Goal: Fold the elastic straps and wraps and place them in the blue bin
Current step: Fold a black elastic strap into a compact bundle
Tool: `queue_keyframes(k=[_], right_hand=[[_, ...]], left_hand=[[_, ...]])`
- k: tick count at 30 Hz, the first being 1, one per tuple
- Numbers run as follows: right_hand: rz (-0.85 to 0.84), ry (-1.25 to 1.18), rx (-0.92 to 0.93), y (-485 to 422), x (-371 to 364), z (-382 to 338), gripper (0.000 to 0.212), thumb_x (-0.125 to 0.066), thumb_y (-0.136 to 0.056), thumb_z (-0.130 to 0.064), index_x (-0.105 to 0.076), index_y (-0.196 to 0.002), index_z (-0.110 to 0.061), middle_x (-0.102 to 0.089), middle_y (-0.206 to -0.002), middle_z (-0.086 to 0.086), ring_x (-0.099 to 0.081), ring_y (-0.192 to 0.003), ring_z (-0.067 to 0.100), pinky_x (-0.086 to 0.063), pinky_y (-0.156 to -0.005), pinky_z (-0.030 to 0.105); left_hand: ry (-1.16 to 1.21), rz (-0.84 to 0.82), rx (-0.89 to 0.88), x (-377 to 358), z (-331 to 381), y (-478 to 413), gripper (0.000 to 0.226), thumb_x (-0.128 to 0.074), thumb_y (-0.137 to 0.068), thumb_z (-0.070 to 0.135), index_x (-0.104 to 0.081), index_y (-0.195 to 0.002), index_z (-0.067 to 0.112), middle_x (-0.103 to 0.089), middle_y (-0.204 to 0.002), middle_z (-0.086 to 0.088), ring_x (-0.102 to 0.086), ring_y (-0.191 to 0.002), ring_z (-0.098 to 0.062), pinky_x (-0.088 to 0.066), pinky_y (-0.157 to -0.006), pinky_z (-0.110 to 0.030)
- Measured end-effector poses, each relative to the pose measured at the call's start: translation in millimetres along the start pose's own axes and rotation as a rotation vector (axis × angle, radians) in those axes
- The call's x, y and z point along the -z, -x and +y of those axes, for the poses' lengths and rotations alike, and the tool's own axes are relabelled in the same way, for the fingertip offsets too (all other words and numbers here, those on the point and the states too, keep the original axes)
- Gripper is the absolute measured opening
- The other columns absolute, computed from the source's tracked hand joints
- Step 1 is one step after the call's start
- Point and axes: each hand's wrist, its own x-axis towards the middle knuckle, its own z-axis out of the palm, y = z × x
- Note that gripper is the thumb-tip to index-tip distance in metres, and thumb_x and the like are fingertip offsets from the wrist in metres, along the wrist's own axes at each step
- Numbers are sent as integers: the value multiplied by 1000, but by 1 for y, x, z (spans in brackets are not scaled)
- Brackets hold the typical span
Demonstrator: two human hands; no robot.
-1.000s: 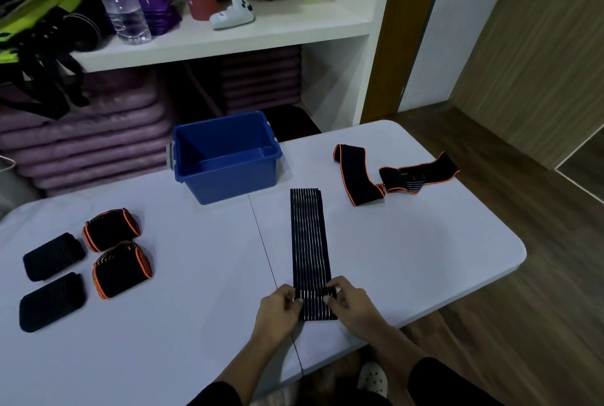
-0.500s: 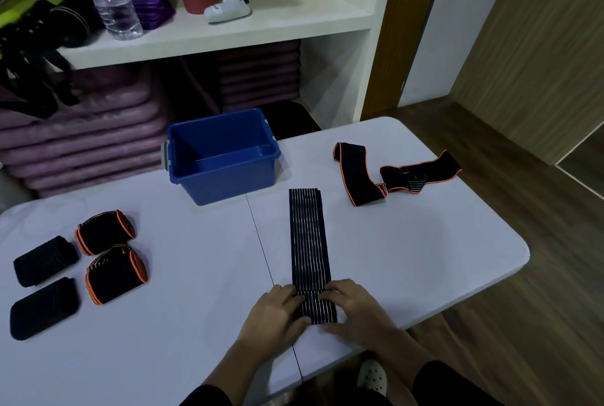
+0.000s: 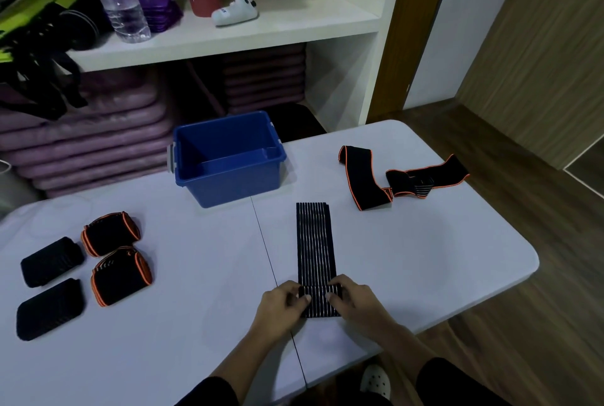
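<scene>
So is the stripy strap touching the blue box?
Apart. The head view shows bare white table between the far end of the stripy strap and the near wall of the blue bin.

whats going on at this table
A person is folding a striped strap that lies flat on the white table. The left hand and right hand both pinch its near end, which looks turned over for a first fold. The blue bin behind it shows nothing inside. An orange-edged strap lies unfolded to the right, and four folded wraps sit on the left.
</scene>
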Motion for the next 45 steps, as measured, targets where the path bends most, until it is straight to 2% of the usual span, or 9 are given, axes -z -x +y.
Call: queue_keyframes(k=[4, 8, 12, 17, 27, 29, 34, 41, 45], right_hand=[[114, 27, -110, -6, -14, 4, 20, -62, -85, -31, -50, -99, -24, -48, -55, -7, -46, -51, 8, -36, -55, 26], [216, 226, 50, -6, -15, 10, 31, -61, -82, -29, -55, -111, -20, -51, -98, -4, -52, -88, 11, -44, -76, 25], [170, 326, 319, -2, -6, 10, 25, -53, -82, -33, -65, -100, -19, -59, -103, -4, -52, -96, 10, -49, -83, 30], [-16, 425, 402, -3, 8, 19, 57, -65, -65, -47, -60, -115, -19, -59, -119, -4, -51, -108, 10, -43, -93, 22], [17, 90, -27, -15, 7, -5, 30, -56, -90, -26, -49, -118, -18, -48, -61, -11, -48, -54, -2, -37, -54, 14], [52, 121, -45, -17, 2, -6, 32, -58, -88, -26, -50, -117, -14, -48, -70, -11, -47, -59, 0, -34, -56, 14], [168, 226, 76, -16, -2, -1, 48, -62, -78, -22, -50, -125, -19, -47, -112, 0, -50, -100, 16, -46, -87, 28], [70, 422, 359, -10, 10, 12, 64, -65, -63, -45, -59, -120, -17, -60, -120, -1, -54, -108, 15, -45, -93, 26], [88, 371, 353, -14, 12, 14, 53, -66, -66, -26, -61, -118, -17, -64, -115, -1, -57, -105, 16, -46, -91, 25]], left_hand=[[-69, 90, 77, -11, 0, -3, 24, -60, -86, 36, -58, -99, 16, -63, -78, 2, -60, -74, -15, -49, -66, -27], [-338, 178, -69, -15, 0, -4, 35, -60, -86, 36, -49, -115, 19, -54, -104, 1, -56, -94, -16, -43, -70, -22], [-477, 135, -356, -12, -7, -8, 21, -56, -88, 29, -62, -103, 16, -53, -105, 1, -55, -99, -16, -46, -71, -22], [-565, -2, -526, -1, -21, -8, 54, -59, -71, 50, -61, -115, 20, -59, -115, 5, -56, -98, -15, -48, -80, -25], [-57, -41, -27, 5, 3, -21, 36, -61, -78, 37, -56, -111, 25, -67, -76, 4, -64, -77, -13, -53, -77, -33], [-85, -34, 17, 1, 4, -23, 37, -63, -80, 33, -53, -113, 22, -66, -81, 3, -64, -80, -15, -53, -76, -31], [-278, 99, -185, -4, 1, -19, 52, -65, -81, 30, -46, -129, 28, -49, -112, 2, -53, -101, -14, -47, -81, -23], [-592, -90, -463, 2, -16, -22, 75, -58, -73, 52, -39, -140, 23, -43, -136, 5, -46, -117, -15, -42, -96, -26], [-553, -70, -481, 3, -14, -27, 66, -64, -74, 30, -45, -137, 20, -48, -131, 2, -49, -114, -19, -45, -94, -29]])
